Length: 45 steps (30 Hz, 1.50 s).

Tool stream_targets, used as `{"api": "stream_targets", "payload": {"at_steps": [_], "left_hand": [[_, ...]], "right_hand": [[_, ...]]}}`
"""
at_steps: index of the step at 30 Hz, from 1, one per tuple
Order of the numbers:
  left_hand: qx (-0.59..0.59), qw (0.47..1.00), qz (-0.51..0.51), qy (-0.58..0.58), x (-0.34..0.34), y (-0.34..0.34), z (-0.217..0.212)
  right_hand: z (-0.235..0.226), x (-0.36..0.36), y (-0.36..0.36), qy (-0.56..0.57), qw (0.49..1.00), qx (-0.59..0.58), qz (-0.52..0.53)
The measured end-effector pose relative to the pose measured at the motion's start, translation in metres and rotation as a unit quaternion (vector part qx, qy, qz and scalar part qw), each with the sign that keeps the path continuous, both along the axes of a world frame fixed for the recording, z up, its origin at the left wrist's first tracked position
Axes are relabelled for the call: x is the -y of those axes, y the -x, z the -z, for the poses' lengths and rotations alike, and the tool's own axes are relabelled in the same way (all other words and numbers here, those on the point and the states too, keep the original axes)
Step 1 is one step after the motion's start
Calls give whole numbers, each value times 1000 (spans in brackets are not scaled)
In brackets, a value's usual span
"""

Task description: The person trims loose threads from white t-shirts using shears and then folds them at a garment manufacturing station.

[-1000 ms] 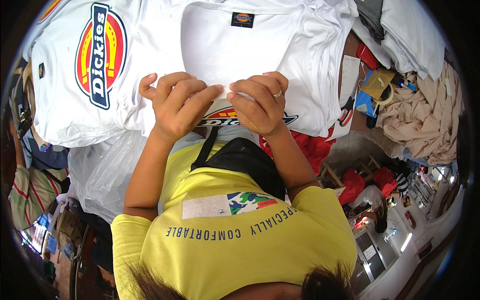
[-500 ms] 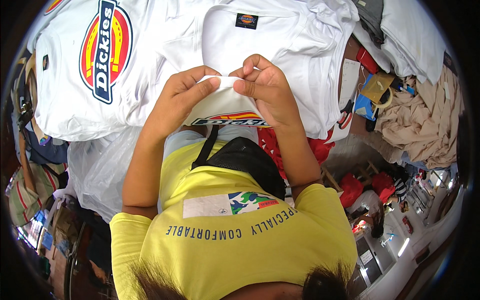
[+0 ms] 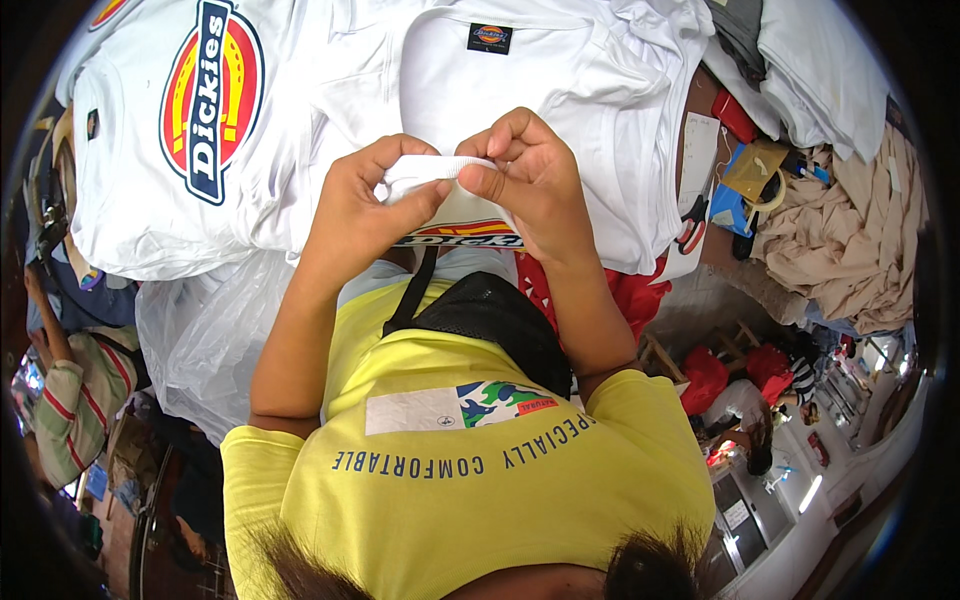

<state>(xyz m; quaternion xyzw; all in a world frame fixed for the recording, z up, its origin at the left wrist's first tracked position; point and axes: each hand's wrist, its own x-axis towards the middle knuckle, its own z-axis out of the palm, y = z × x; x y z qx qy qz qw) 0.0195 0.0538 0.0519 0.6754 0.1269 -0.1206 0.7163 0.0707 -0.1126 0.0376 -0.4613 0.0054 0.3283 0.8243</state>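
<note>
A white T-shirt (image 3: 600,110) lies on the table before me, its black neck label (image 3: 489,38) at the far side of the neck opening. Its ribbed collar (image 3: 425,170) is raised at the near edge and folded over. My left hand (image 3: 345,210) holds the collar's left part between thumb and fingers. Close beside it, my right hand (image 3: 535,190) pinches the same collar between thumb and forefinger, other fingers curled. Below the hands, part of a red, yellow and dark-blue print (image 3: 465,235) shows on the shirt front.
Another white T-shirt (image 3: 120,200) with a large print lies at left. To the right are scissors (image 3: 692,222), a tape roll (image 3: 772,192), a red object (image 3: 735,117) and beige cloth (image 3: 850,220). Clear plastic (image 3: 205,340) hangs at the table's near left. Other people sit at both sides.
The left thumb has slid down off the collar edge, and the collar now folds over more between my hands. At far left, a person in a striped top has shifted.
</note>
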Motion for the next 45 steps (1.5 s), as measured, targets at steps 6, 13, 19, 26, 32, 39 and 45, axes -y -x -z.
{"api": "stream_targets", "payload": {"at_steps": [6,13,19,26,32,39,45], "left_hand": [[18,1000,2,-18,0,3,0],[0,1000,-9,-1,1,6,-3],[11,1000,-1,-17,1,7,-6],[20,1000,7,-16,-2,8,-4],[10,1000,0,0,0,10,-5],[-10,1000,3,13,0,10,-7],[6,1000,4,3,1,10,-6]], "right_hand": [[-5,1,6,45,992,115,2],[-4,-1,10,43,991,130,16],[-4,-1,11,48,988,148,19],[-6,-1,12,37,991,128,18],[-5,0,13,28,994,107,16],[-4,1,12,3,999,44,12],[-4,2,12,-14,1000,25,13]]}}
